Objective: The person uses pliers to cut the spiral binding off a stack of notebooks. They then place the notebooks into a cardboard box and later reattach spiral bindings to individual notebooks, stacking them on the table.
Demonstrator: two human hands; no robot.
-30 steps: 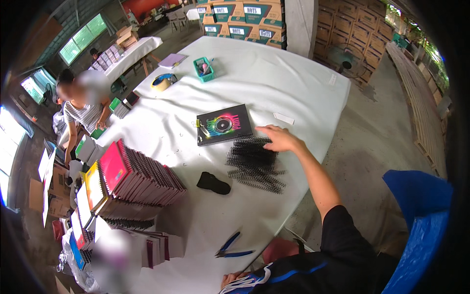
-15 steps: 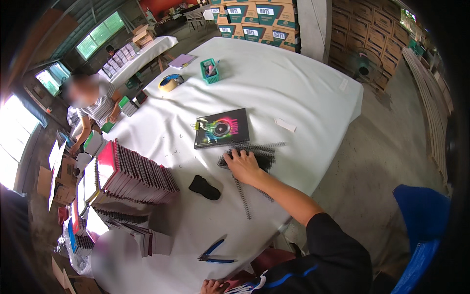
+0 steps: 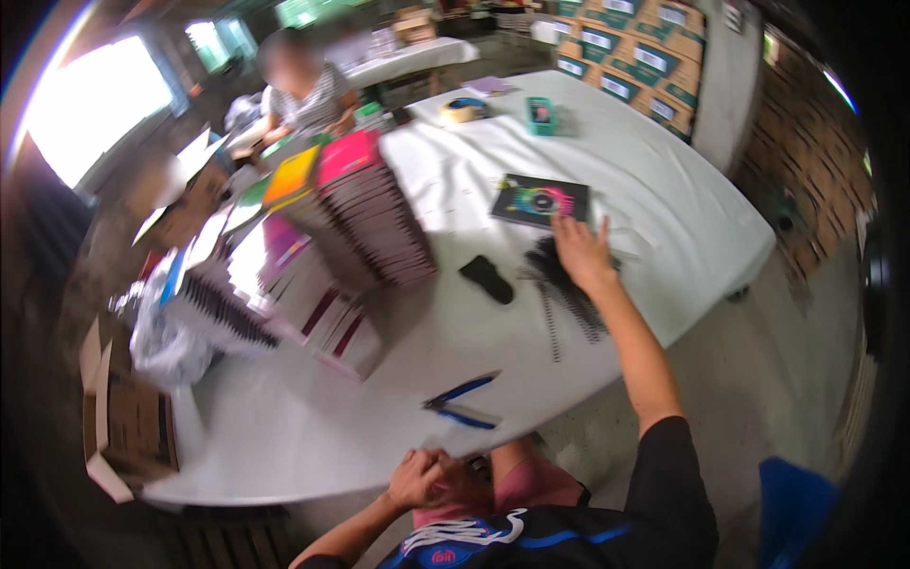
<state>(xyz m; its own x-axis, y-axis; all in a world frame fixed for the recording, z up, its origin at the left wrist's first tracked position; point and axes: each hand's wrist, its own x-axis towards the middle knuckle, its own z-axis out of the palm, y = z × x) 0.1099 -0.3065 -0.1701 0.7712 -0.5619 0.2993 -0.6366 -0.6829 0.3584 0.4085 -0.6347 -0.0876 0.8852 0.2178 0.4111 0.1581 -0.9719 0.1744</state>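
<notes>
My right hand (image 3: 583, 254) is open, palm down over a pile of black spiral binding coils (image 3: 559, 284), its fingers spread. Its fingertips reach the near edge of a black notebook (image 3: 540, 201) with a colourful round design on the cover. Whether they press on it I cannot tell. Loose coils trail toward me from under the palm. My left hand (image 3: 422, 477) is curled closed above my lap, just off the table edge; its inside is hidden. Blue-handled cutting pliers (image 3: 462, 400) lie spread on the table between my hands. A small black cloth item (image 3: 487, 280) is left of the coils.
Tall stacks of spiral notebooks (image 3: 379, 213) and more bound books (image 3: 294, 284) crowd the table's left side. Tape rolls (image 3: 464, 110) and a green basket (image 3: 541, 116) stand farther back. Another person (image 3: 308, 100) sits at the far left. An open carton (image 3: 133, 417) stands left.
The view has swung left, so the table things appear farther right. My right hand has slid forward over the coils to the notebook's edge, its fingers now straighter. More of my left hand shows.
</notes>
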